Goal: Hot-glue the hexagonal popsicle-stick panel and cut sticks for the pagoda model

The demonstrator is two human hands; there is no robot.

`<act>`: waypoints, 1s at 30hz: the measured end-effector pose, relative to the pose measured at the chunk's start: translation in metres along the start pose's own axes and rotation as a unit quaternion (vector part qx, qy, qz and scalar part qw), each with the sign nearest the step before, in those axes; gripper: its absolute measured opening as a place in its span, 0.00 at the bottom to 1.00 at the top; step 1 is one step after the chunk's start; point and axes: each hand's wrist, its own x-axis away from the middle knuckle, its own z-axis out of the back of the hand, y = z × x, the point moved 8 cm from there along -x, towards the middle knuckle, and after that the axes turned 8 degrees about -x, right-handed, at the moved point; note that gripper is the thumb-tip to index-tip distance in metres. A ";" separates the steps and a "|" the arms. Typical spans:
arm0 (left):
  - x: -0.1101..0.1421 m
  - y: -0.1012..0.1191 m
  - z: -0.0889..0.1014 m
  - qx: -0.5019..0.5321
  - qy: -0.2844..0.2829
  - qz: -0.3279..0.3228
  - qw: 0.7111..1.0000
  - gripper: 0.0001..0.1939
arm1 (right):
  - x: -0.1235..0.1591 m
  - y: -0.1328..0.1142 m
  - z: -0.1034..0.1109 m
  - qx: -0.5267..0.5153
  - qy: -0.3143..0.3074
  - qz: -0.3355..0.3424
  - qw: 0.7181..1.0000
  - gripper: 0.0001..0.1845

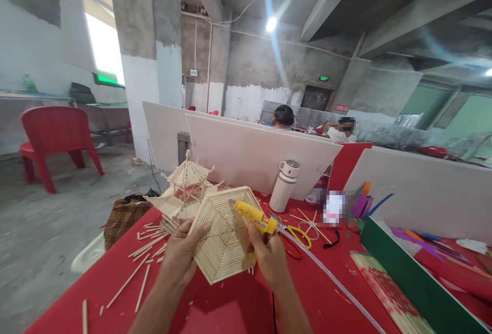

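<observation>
My left hand (188, 247) is closed on the left edge of a hexagonal panel (219, 252) made of thin wooden sticks, its thumb lying on the face. In my right hand (267, 252) is a yellow hot glue gun (253, 215), its nozzle pointing left over the upper part of the panel. A long translucent glue stick (330, 275) trails from the gun's back end toward the lower right. Behind the panel stands a small pagoda model (187, 180) built of the same sticks. Loose wooden sticks (128, 280) lie to the left of my left hand.
Scissors (300, 236) with yellow handles lie right of the glue gun, near crossed sticks. A white bottle (284, 188) stands behind. At right are a green box (415, 272) and a stick bundle (388, 288). White boards (261, 144) edge the red table (215, 313); two people sit beyond.
</observation>
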 end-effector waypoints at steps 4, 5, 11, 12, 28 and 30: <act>0.001 0.000 0.001 0.001 0.007 0.000 1.000 0.23 | 0.007 -0.001 -0.006 0.019 -0.012 -0.005 1.000 0.28; 0.001 0.000 0.002 0.003 0.007 -0.001 1.000 0.23 | 0.007 0.000 -0.005 0.019 -0.006 -0.007 1.000 0.28; 0.000 0.000 0.003 0.012 0.010 -0.003 1.000 0.22 | 0.001 0.007 0.015 -0.004 0.045 -0.017 0.999 0.28; 0.000 0.000 0.002 0.012 0.010 -0.002 1.000 0.22 | 0.002 0.007 0.016 -0.003 0.048 -0.018 0.999 0.29; -0.001 0.002 0.005 0.010 0.011 -0.010 1.000 0.23 | 0.003 0.007 0.021 0.000 0.070 -0.010 0.998 0.30; -0.001 0.001 0.006 0.010 0.014 -0.011 1.000 0.23 | 0.007 0.007 0.012 0.009 0.049 -0.015 0.999 0.30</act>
